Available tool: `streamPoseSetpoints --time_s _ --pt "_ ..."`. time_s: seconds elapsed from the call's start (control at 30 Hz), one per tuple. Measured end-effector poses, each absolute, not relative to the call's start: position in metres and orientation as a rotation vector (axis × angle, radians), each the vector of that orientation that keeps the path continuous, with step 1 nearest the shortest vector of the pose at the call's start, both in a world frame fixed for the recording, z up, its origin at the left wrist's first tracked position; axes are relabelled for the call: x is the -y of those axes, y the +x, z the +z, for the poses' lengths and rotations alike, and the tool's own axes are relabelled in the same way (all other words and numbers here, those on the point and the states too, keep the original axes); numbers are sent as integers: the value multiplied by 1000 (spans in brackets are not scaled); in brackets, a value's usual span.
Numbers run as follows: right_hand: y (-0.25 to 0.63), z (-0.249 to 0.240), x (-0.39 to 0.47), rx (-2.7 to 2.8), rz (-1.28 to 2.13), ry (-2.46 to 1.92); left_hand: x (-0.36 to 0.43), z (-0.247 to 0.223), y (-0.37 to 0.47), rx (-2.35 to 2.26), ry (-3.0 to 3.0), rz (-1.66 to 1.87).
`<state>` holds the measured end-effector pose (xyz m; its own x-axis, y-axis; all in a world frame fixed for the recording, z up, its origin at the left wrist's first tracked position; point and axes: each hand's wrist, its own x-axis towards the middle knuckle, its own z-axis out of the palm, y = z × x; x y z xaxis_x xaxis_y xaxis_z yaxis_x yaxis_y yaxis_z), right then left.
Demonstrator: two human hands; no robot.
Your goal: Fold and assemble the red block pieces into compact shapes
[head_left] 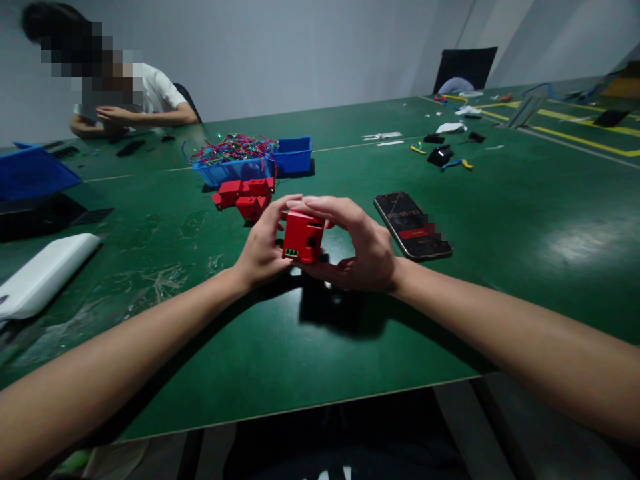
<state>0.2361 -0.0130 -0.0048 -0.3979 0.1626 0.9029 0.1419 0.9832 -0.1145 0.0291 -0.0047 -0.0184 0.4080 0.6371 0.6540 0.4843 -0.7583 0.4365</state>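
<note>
Between both hands I hold a small red plastic box [301, 235], a little above the green table. It has a green terminal connector [291, 253] at its lower left and a dark opening on its right face. My left hand [265, 243] grips it from the left, thumb and fingers closed round its side. My right hand [357, 243] curves round from the right, its fingertips on the top and its thumb at the bottom edge. Just behind my left hand several more red boxes [250, 205] are clustered on the table.
A blue bin [215, 175] heaped with wired parts stands behind, beside a smaller blue bin [293, 157]. A phone [413, 227] showing a timer lies at right, a white device [47, 277] at left. Pliers [457, 164] and black pieces lie farther back. Another person [160, 93] sits across the table.
</note>
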Motion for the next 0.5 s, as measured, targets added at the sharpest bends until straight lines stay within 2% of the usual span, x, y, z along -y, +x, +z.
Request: streamPoseSetpoints --time_s 0.13,0.23,0.5 --pt "236 -5 7 2073 -174 -114 2 -17 31 -957 2326 1095" --pt "235 -9 1 2161 -276 -101 1 -17 32 -1028 2282 1100" --pt "244 -11 -7 2309 -160 -389 -3 -21 35 -1201 2219 1263"
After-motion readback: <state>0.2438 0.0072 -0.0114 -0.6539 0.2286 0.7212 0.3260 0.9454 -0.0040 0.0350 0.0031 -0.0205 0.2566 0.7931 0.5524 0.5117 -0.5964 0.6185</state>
